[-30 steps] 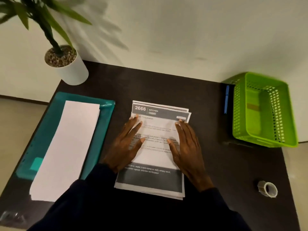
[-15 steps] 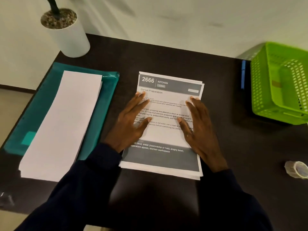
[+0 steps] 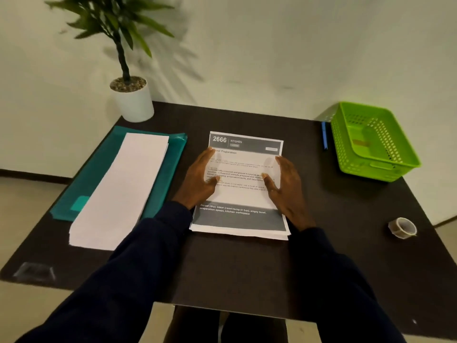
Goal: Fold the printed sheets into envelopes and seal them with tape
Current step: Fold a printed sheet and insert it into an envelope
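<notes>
Resting flat on the stack of printed sheets (image 3: 242, 196) at the middle of the dark table (image 3: 235, 268), the left hand (image 3: 197, 180) and right hand (image 3: 284, 186) flank its side edges, fingers straight and gripping nothing. A tape roll (image 3: 402, 227) lies to the right; farther back, a green basket (image 3: 371, 169) and potted plant (image 3: 133, 102) stand at the far corners.

Centre: printed sheets (image 3: 242, 196), white with dark text and dark grey bands bearing white lettering. 9 o'clock: plain white paper stack (image 3: 123, 191) on a teal folder (image 3: 99, 174). 11 o'clock: white pot (image 3: 134, 105), green leaves (image 3: 116, 23). 2 o'clock: lime-green basket (image 3: 346, 149) with perforated walls, and a blue pen (image 3: 324, 136). 4 o'clock: translucent tape roll (image 3: 402, 227). Table (image 3: 247, 268): dark brown-black.
</notes>
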